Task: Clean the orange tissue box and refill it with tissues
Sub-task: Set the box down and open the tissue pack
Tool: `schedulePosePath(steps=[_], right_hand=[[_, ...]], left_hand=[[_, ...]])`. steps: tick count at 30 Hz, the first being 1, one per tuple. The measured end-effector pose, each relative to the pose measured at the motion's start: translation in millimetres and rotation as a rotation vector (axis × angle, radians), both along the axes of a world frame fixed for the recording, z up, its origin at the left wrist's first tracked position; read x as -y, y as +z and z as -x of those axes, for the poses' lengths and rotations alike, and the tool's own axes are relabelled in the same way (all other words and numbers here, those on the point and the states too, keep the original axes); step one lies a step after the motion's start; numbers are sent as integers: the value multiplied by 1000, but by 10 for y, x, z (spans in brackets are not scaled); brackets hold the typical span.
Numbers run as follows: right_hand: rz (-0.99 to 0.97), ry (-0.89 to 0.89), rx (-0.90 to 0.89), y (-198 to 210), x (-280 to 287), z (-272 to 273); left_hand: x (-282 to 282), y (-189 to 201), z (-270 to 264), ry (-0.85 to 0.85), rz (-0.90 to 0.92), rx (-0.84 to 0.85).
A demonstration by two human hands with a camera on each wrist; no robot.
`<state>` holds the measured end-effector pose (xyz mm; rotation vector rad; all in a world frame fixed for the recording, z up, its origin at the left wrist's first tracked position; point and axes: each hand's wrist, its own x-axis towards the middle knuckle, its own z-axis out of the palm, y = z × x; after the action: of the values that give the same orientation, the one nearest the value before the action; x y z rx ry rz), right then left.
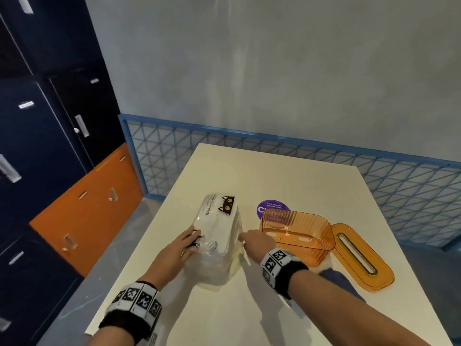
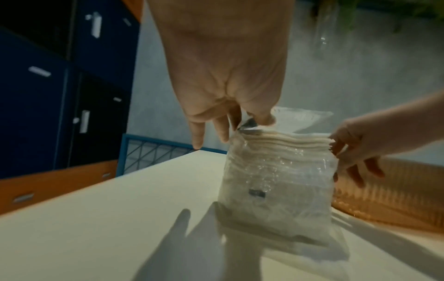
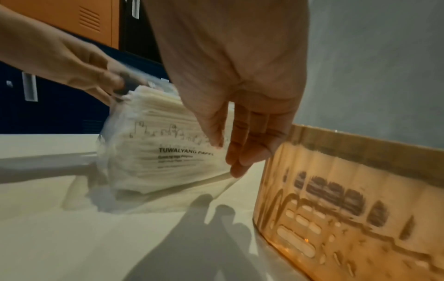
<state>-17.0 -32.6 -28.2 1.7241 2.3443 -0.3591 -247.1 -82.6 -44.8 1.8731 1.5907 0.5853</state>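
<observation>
A tissue pack (image 1: 219,236) in clear plastic with a black cat print stands on end on the cream table (image 1: 287,176). My left hand (image 1: 193,237) is at its left side. In the left wrist view, thumb and fingers pinch the plastic wrap (image 2: 250,125) at the pack's top corner. My right hand (image 1: 243,238) is at the pack's right edge (image 3: 192,157), which its thumb and straight fingers pinch. The orange see-through tissue box (image 1: 296,233) lies open and empty just right of my right hand. Its slotted orange lid (image 1: 361,255) lies flat beside it.
A purple round sticker (image 1: 272,208) shows behind the box. A dark blue cloth (image 1: 339,283) lies under my right forearm. Blue and orange lockers (image 1: 62,171) stand left of the table. A blue mesh fence (image 1: 299,151) runs along the far edge.
</observation>
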Motion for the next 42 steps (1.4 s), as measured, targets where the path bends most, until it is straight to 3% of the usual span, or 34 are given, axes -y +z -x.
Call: schedulePosePath(steps=[3,8,10,17,20,23,30,36,42], right_hand=[[-52,12,-3,-28,-34,5],[-58,22,-55,-75,-77,33],[-54,30,-70,-82,-77,50],[14,31,-126,45,-85,90],[-1,-124,-266,254,-283,87],[-109,-236,-331,417,-625,108],[-14,-131,-292,186,-1219,339],[49,-49,-437,99,-1380,512],[12,-116,-702,170,-1534,698]], left_hand=[[6,14,9,215,-18,322],[-99,16,-39,726,238,975],[-163,-19,-17,827,316,1130],[-347,154,7,955,365,1113],[-380,174,-45,953,273,941],[-349,133,-92,945,218,910],[-389,178,-83,909,100,804],[-446,273,-112,783,-110,764],[-396,283,-90,718,-122,801]])
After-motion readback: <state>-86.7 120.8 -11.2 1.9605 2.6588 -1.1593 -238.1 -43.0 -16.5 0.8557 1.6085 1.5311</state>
